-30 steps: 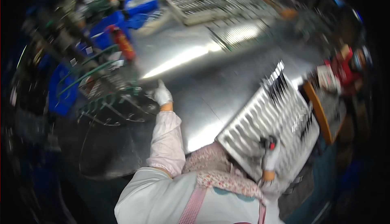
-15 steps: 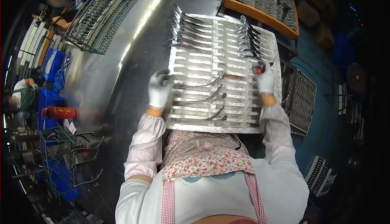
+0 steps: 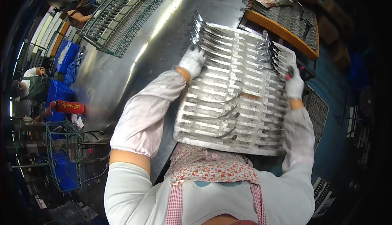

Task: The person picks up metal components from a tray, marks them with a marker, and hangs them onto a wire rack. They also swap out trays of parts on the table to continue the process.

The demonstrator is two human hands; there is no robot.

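Note:
A slotted silvery tray (image 3: pixel 245 145) lies before my body. Dark metal tool parts (image 3: pixel 212 39) fill its upper left slots, and similar parts (image 3: pixel 267 55) lie at its upper right. Several curved metal pieces (image 3: pixel 216 116) rest in the lower left slots. My left hand (image 3: pixel 193 61), in a white glove, is at the tray's left edge, by the lower ends of the upper left parts; its fingers are curled and what they grip is hidden. At the right edge my gloved right hand (image 3: pixel 294 84) is closed around a small black and red object (image 3: pixel 289 76).
A green wire basket (image 3: pixel 122 37) with metal parts stands at the upper left. An orange-edged tray (image 3: pixel 281 31) is at the upper right, beside a person in red. A red cylinder (image 3: pixel 69 106), blue bins (image 3: pixel 67 57) and a green rack (image 3: pixel 65 155) are on the left.
My left hand has moved up along the tray's left edge to the upper left parts. In the view, the tray has shifted right and down and tilted. My right hand remains near its right edge.

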